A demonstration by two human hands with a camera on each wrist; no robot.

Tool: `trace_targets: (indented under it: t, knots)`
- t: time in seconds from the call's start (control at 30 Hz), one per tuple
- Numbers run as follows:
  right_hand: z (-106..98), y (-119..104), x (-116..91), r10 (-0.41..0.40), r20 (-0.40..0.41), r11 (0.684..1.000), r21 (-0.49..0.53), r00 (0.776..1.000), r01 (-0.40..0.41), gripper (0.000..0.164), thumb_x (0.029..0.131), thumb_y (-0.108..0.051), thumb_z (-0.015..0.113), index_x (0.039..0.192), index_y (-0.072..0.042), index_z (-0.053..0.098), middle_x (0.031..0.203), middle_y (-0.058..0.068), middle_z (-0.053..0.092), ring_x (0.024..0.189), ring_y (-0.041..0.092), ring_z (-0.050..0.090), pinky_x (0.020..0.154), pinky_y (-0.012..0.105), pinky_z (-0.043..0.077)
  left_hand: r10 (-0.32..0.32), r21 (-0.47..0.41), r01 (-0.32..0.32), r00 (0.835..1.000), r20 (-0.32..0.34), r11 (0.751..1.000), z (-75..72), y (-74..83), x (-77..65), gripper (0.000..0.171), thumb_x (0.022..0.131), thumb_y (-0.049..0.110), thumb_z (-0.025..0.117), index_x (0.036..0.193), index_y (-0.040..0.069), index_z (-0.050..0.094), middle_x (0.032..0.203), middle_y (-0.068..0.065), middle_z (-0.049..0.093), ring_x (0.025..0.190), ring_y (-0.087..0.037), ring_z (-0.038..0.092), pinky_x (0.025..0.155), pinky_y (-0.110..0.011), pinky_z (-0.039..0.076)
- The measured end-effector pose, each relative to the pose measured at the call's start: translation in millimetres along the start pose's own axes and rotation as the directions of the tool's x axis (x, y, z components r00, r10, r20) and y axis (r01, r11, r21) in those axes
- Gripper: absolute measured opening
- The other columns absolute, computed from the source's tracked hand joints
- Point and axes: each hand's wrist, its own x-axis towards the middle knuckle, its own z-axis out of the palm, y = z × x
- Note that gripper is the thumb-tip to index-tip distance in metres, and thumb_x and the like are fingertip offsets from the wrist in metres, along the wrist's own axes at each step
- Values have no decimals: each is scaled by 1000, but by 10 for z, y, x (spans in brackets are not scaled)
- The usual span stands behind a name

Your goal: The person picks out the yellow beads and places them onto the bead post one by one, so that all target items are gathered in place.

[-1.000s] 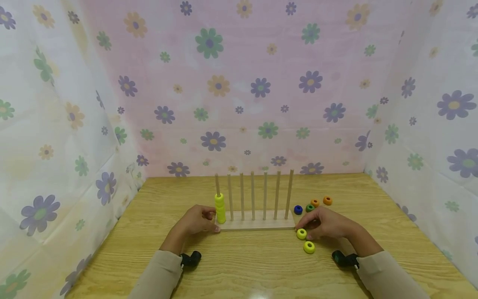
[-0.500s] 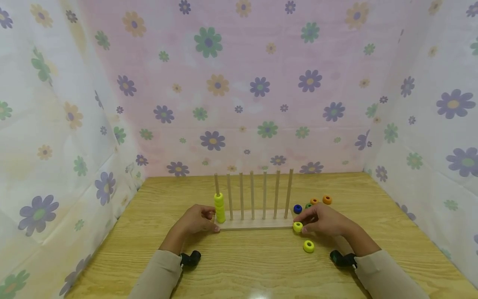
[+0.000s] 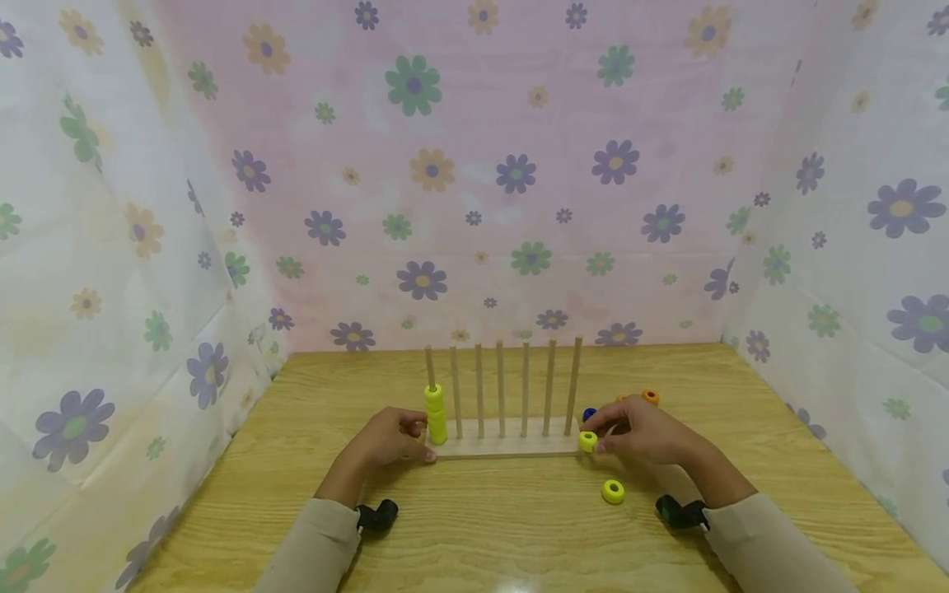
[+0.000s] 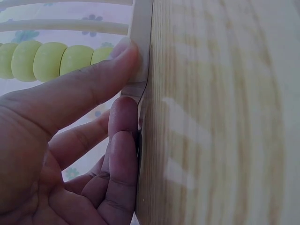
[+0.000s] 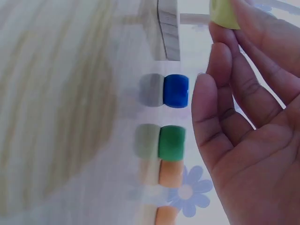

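Observation:
A wooden peg rack point(image 3: 511, 445) with several upright pegs stands on the table. Yellow beads point(image 3: 436, 416) are stacked on its leftmost peg, and they also show in the left wrist view point(image 4: 49, 61). My left hand point(image 3: 389, 436) holds the rack's left end, its thumb against the base edge point(image 4: 124, 58). Between thumb and fingers, my right hand point(image 3: 648, 432) pinches a yellow bead point(image 3: 588, 442) by the rack's right end. In the right wrist view this bead point(image 5: 224, 14) is off the table, cut by the top edge.
One more yellow bead point(image 3: 613, 492) lies in front of the right hand. Blue point(image 5: 176, 91), green point(image 5: 172, 143) and orange point(image 5: 171, 173) beads lie right of the rack; the right hand partly hides them in the head view. Flowered cloth point(image 3: 474, 165) surrounds the table.
My right hand has taken hold of the nearer-to-rack yellow bead, lifted it and moved it slightly left and away, toward the rack's right end. The left hand has stayed put.

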Motion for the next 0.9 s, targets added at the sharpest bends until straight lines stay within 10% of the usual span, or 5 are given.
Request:
trace_targets:
  t: [0.9]
  knots:
    - [-187,-541,110,-171,-24,983,-76,985,169,23,96,-24,75,119,-20,77,116,2,75,101,17,72,82,34,60,9,5,-9,1000,-10,1000,14,-16,-4,68,73,22,96,135,13,70,103,-5,63,91,-21,53,74,-33,46]
